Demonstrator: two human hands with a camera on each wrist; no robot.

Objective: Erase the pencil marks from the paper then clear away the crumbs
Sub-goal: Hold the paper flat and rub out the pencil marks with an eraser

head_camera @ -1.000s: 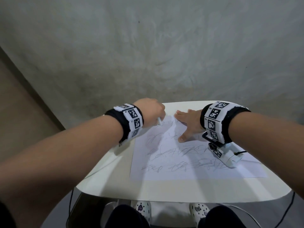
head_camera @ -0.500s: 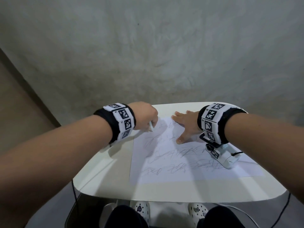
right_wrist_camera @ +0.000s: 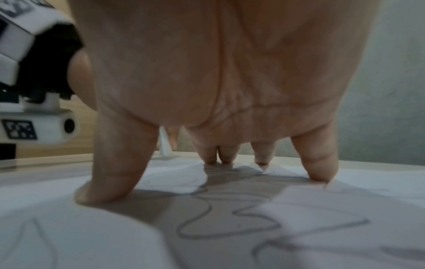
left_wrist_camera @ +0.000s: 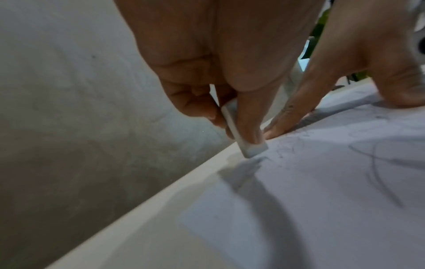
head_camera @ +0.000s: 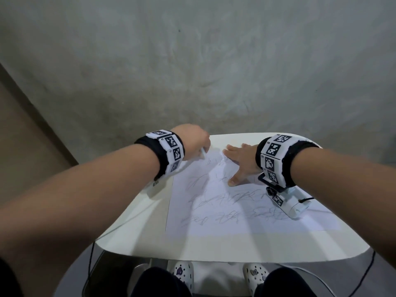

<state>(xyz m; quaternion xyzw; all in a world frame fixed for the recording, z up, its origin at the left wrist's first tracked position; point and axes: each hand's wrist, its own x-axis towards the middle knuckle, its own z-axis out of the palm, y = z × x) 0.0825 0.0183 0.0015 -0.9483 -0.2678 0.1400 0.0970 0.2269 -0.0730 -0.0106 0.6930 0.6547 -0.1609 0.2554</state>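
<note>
- The left hand [head_camera: 194, 139] pinches a white eraser [left_wrist_camera: 243, 134] between thumb and fingers; its lower end meets the far left corner of the paper [head_camera: 246, 213].
- The right hand [head_camera: 241, 160] lies spread on the paper with straight fingers and grasps nothing; thumb and fingertips [right_wrist_camera: 318, 174] press the sheet down.
- The two hands are near each other, the eraser just left of the right hand's fingers.
- Pencil marks [head_camera: 225, 198] cover the paper from under the right hand toward the person.
- The paper lies on a white table [head_camera: 137, 232], before a grey wall [head_camera: 192, 71].
</note>
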